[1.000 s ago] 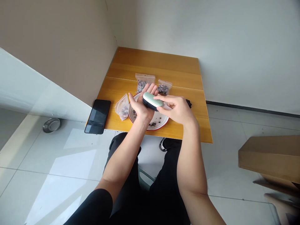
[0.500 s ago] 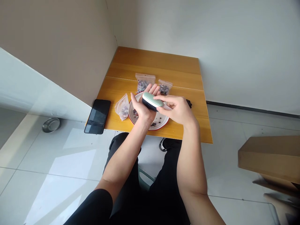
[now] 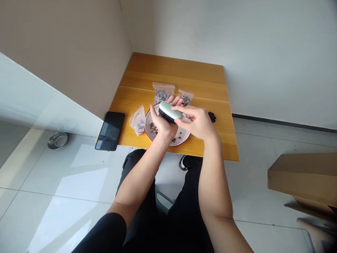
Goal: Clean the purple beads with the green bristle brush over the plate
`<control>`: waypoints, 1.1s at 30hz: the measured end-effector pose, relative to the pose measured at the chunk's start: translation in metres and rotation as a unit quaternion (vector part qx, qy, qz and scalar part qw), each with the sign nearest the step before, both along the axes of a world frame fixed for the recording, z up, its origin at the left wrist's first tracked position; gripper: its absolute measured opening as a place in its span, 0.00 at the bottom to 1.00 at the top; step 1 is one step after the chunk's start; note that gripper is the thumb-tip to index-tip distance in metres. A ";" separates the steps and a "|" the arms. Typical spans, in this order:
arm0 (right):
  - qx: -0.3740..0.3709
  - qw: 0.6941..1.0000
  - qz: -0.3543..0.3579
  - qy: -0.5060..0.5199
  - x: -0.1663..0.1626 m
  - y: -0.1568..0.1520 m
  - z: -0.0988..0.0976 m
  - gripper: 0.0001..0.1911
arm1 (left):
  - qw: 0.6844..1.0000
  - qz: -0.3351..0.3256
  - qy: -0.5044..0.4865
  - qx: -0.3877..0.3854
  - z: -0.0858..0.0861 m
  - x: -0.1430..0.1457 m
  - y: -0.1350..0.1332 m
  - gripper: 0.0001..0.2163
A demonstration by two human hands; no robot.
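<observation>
My right hand point(image 3: 198, 121) grips a scrubbing brush point(image 3: 170, 109) with a pale green top, a white rim and dark bristles. Its bristles face down over the palm of my left hand point(image 3: 164, 126), which is turned up with fingers stretched out; whether anything lies under the bristles is hidden. Below both hands is a white plate point(image 3: 186, 136) with a red rim, partly covered by them. Small dark and reddish beads point(image 3: 153, 128) lie on it. Zip bags of beads surround the plate: a larger one point(image 3: 162, 94) and a smaller one point(image 3: 186, 95) behind, another point(image 3: 138, 120) left.
All this stands on a wooden table point(image 3: 176, 72) against the walls. A black phone point(image 3: 110, 130) lies at its left edge, and a small dark object point(image 3: 212, 116) lies right of my hand. A metal bowl point(image 3: 58, 140) and a cardboard box point(image 3: 302, 172) are on the floor.
Both hands and the brush have shifted very slightly; my left fingers are curled a little more. The brush remains over my left palm.
</observation>
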State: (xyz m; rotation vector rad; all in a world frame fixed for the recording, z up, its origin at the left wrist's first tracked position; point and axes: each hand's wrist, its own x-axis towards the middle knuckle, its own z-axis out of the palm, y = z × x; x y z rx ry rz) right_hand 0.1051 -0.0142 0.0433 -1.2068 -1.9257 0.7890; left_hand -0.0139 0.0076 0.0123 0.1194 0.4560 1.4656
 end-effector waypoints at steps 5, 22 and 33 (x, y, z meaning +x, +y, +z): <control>0.003 1.000 -0.015 -0.006 0.004 -0.001 -0.001 0.21 | 1.000 0.005 0.023 0.000 -0.001 -0.004 0.001 0.37; -0.026 1.000 -0.006 0.003 0.007 -0.001 -0.002 0.21 | 1.000 0.013 0.007 -0.010 -0.001 -0.002 0.001 0.35; -0.036 0.999 -0.018 0.009 0.009 0.000 -0.003 0.22 | 1.000 0.003 -0.005 -0.009 -0.004 0.001 0.000 0.34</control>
